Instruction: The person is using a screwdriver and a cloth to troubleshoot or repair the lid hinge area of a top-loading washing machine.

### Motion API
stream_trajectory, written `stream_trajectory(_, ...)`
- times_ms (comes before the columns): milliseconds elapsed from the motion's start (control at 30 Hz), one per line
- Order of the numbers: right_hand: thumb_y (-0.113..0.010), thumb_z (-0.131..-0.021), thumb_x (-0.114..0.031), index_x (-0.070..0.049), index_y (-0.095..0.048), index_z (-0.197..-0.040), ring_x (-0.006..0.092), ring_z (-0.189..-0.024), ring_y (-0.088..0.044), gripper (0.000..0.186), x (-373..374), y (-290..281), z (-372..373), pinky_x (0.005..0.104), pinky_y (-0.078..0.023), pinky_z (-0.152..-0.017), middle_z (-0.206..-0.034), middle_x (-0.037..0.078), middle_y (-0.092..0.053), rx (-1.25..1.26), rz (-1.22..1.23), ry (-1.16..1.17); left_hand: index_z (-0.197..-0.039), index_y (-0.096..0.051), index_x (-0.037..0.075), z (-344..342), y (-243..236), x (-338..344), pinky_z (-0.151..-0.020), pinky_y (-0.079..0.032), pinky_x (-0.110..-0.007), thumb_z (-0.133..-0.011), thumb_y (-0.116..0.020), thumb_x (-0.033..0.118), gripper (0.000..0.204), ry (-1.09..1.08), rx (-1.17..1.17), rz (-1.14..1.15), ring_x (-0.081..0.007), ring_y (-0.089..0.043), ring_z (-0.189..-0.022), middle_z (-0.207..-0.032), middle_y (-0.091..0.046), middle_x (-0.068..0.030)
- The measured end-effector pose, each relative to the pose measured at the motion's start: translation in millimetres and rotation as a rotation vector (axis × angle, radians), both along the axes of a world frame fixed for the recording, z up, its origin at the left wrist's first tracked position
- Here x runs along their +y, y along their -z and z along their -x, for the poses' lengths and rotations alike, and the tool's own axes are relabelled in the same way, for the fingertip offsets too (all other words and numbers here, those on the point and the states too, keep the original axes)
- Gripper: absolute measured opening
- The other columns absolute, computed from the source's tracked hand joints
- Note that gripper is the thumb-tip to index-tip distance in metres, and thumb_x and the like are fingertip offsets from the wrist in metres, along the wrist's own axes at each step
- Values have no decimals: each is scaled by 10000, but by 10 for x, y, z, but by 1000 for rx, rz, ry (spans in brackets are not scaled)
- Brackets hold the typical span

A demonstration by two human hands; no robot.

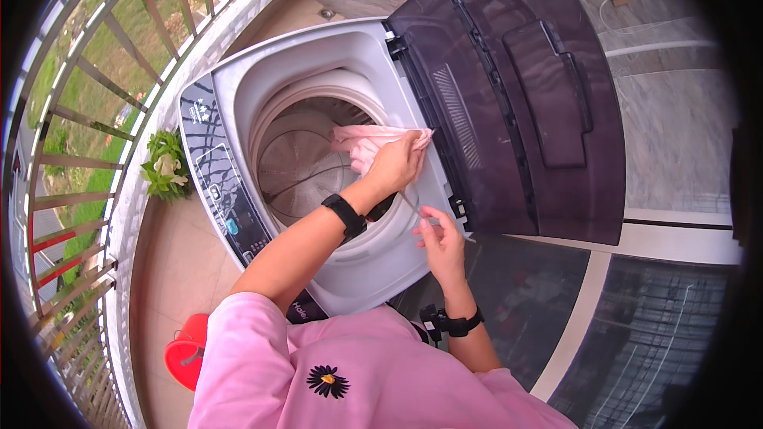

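Note:
Over the open tub of a top-loading washing machine (314, 123), my left hand (395, 160) grips a bunched pink cloth (362, 143). Part of this cloth rests by the tub's hinge-side rim, and its kind of garment cannot be made out. My right hand (441, 242) is at the rim's near right corner, thumb and fingers pinched on a thin grey strip (409, 203). The strip runs up toward my left hand; where it ends is hidden. A thin dark curved line (306, 180) crosses the tub opening below the cloth.
The dark lid (524, 103) stands raised on the right. A control panel (226, 191) lines the machine's left side. Beyond are a metal railing (87, 143) and a leafy plant (165, 165). A red container (187, 357) sits on the floor at lower left.

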State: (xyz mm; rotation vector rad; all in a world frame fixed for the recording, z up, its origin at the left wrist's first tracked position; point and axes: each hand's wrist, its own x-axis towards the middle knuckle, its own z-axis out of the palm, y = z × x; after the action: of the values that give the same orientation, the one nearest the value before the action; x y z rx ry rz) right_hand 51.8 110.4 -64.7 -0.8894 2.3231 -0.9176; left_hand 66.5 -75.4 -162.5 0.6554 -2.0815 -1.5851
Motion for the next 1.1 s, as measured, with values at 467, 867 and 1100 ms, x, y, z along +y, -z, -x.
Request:
stream_trajectory(467, -768, -893, -222, -3, -427, -1195, 163, -889, -599, 505, -110, 195, -64, 305, -505, -780, -1038, 118, -601, -151, 206, -13, -1324, -478, 75, -257, -284, 528, -829, -483, -228, -1032, -531, 130, 302, 36, 646, -1038, -70, -577, -928, -1096, -605, -7)
stream_trajectory(867, -603, -951, -81, 30, -549, -1173, 85, -587, -546, 254, 668, -404, 12, 250, -435, -535, -772, 50, -610, -112, 77, 140, -1296, -623, 42, -692, -317, 145, -923, -517, -357, -796, -537, -50, 516, -165, 250, 87, -294, -647, -1071, -1261, -607, -181)
stream_trajectory(1100, -623, -960, -106, 26, -557, -1217, 79, -609, -550, 296, 472, -310, -114, 253, -451, -559, -846, 57, -639, -163, 125, 119, -1172, -680, 106, -829, -1179, 313, -758, -568, -372, -761, -606, 24, 425, 274, 260, 350, -291, -682, -919, -1170, -670, -49)
